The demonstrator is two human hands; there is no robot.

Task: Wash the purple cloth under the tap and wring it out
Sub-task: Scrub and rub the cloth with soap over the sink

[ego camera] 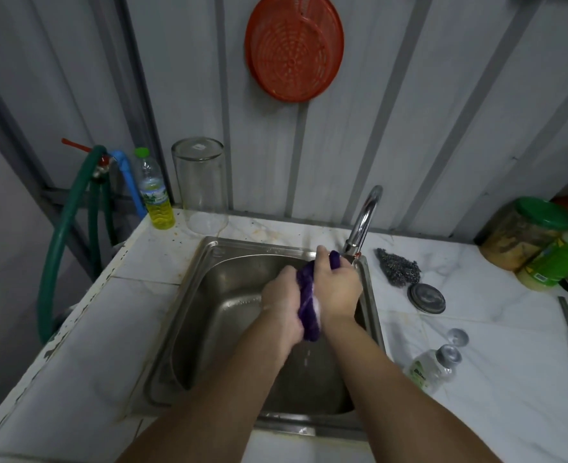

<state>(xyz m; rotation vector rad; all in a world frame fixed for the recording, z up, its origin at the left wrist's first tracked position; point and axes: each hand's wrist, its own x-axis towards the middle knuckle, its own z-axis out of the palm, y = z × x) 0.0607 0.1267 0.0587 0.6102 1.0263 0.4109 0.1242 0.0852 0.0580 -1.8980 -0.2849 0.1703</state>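
Observation:
The purple cloth is twisted into a rope above the steel sink. My left hand grips its lower part and my right hand grips its upper part, both closed tightly around it. White suds show between the folds, and drops fall from the cloth's lower end into the basin. The chrome tap curves up just behind my right hand; I see no stream coming out of its spout.
On the white counter to the right lie a steel scourer, a round metal lid, a small clear bottle, and green-lidded jars. At the back left stand an upturned glass, a yellow-liquid bottle and a green hose.

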